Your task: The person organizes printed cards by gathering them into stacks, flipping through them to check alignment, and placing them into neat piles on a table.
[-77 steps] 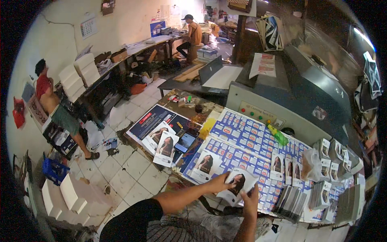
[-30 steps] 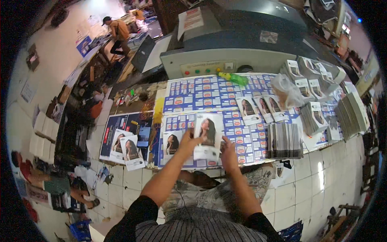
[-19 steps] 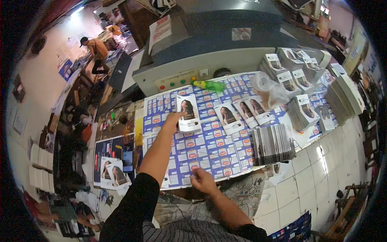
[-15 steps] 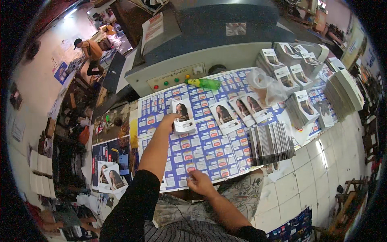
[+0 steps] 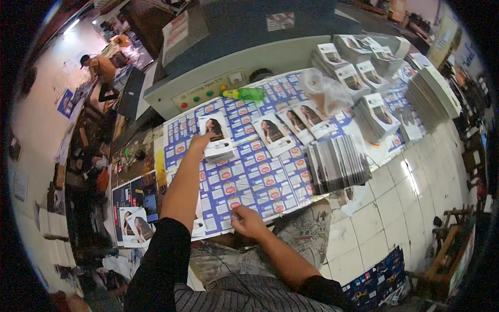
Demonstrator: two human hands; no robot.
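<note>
My left hand [image 5: 202, 141] is at the left edge of a small stack of printed leaflets [image 5: 220, 151], its fingers closed on it. A portrait with long dark hair shows on the top sheet. My right hand [image 5: 248, 222] is curled by the table's near edge, thumb against the fingers; what they hold, if anything, is hidden. To the right of the stack, leaflets lie face up: one alone [image 5: 273, 134] and two overlapping [image 5: 306, 121]. A row of leaflets on edge [image 5: 338, 162] stands close to the near right side.
Tall leaflet piles [image 5: 378, 117] and a clear plastic bag [image 5: 325, 92] occupy the table's right. A green bottle [image 5: 249, 94] lies before a machine panel [image 5: 195, 92] with coloured buttons. A phone [image 5: 151, 207] and loose leaflets [image 5: 139, 228] are at left. A person [image 5: 101, 73] bends over a far bench.
The whole view has shifted, so the table appears farther left and slightly higher. My left hand stays at the stack, and my right hand keeps its curled pose near the table edge.
</note>
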